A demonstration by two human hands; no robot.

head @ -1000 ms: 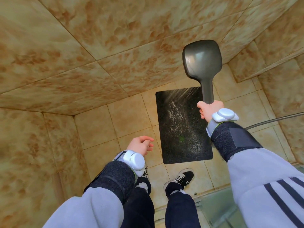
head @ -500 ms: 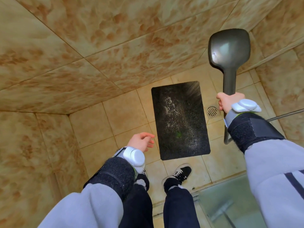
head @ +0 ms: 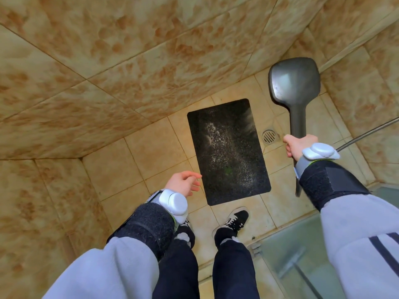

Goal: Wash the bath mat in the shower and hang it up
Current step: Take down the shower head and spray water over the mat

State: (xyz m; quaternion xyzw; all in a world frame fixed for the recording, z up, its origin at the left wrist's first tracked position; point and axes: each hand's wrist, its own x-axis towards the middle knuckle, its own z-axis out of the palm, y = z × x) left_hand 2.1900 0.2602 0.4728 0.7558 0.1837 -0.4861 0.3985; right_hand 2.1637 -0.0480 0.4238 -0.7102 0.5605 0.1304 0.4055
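Currently right hand point(head: 299, 145) grips shower head point(head: 294, 80) handle, left hand point(head: 183, 184) hangs loose and empty, bath mat point(head: 228, 152) lies flat on floor tiles point(head: 151, 152) beside drain point(head: 269, 136) (white suds mid-mat); spray aimed off-mat could leave soap, wet tiles could slip underfoot

The right hand point(head: 300, 145) is raised, gripping the shower head point(head: 294, 83); the left hand point(head: 183, 183) hangs low, fingers loosely spread.

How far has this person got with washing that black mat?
Done: the bath mat lies flat on the shower floor, flecked white with foam or spray. In hand: the right hand grips the shower head, water streaking the mat's far corner; the left hand hangs free. Left: finishing the rinse, hanging it up.
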